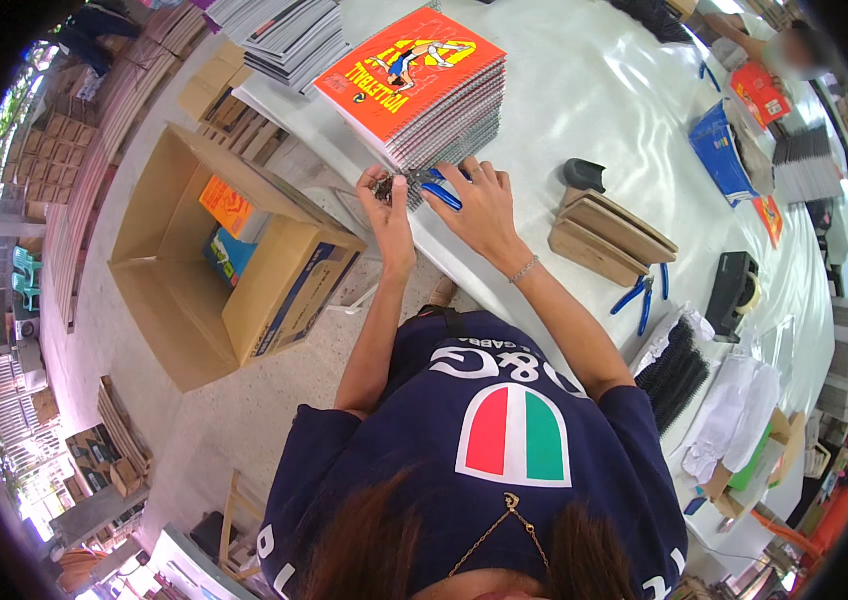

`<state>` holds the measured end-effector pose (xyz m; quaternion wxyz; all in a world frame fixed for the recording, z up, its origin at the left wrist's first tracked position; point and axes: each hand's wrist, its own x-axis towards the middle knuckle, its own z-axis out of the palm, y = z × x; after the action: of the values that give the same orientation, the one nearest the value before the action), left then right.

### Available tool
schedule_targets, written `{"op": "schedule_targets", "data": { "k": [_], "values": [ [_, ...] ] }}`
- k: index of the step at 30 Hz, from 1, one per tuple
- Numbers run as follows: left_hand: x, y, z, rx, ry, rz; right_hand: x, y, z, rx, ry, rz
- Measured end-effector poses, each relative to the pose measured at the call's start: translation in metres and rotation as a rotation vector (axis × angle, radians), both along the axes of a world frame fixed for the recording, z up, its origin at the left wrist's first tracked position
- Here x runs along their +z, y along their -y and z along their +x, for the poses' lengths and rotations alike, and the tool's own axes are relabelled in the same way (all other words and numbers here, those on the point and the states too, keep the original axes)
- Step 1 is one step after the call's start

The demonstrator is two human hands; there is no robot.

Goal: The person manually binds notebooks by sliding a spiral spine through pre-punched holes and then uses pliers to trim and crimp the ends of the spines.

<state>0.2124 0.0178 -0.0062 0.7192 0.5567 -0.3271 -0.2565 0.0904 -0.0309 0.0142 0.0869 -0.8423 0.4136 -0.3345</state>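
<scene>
A tall stack of spiral-bound notebooks [414, 85] with red-orange covers stands near the table's edge, a cartoon player on the top one. Just in front of its near corner, both of my hands are close together. My right hand [485, 212] is closed round blue-handled pliers [442, 194], whose jaws point left toward my other hand. Thumb and fingers of my left hand [390, 222] pinch a small dark, wiry-looking thing [383, 187]; its kind is too small to tell, though it resembles a coil end.
An open cardboard box [284, 300] with a few notebooks inside stands left of me. On the table to the right are brown boards [612, 235], a second blue-handled pliers [644, 297], a tape dispenser [734, 290], a blue bin [722, 155] and black wire coils [673, 372].
</scene>
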Motion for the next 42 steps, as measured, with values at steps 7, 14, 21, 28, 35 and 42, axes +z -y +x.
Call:
{"op": "schedule_targets", "data": {
  "k": [7, 14, 21, 28, 35, 42],
  "values": [
    [-0.012, -0.003, 0.008, -0.034, -0.024, 0.020, 0.001, -0.004, 0.004, 0.004, -0.012, -0.016],
    [-0.005, -0.004, 0.004, -0.030, -0.014, 0.039, -0.002, -0.002, 0.000, -0.012, -0.010, -0.004],
    [-0.010, -0.001, 0.007, -0.024, 0.015, 0.021, 0.001, 0.001, 0.006, 0.014, 0.031, 0.002],
    [-0.014, -0.002, 0.008, -0.011, 0.052, 0.049, 0.001, -0.002, 0.000, 0.008, 0.074, 0.224],
    [-0.017, 0.001, 0.006, 0.026, -0.134, 0.010, -0.004, -0.002, -0.006, -0.013, -0.010, 0.010],
    [-0.007, -0.003, 0.001, -0.019, -0.067, -0.001, -0.009, 0.001, 0.001, -0.007, -0.013, 0.013]
  ]
}}
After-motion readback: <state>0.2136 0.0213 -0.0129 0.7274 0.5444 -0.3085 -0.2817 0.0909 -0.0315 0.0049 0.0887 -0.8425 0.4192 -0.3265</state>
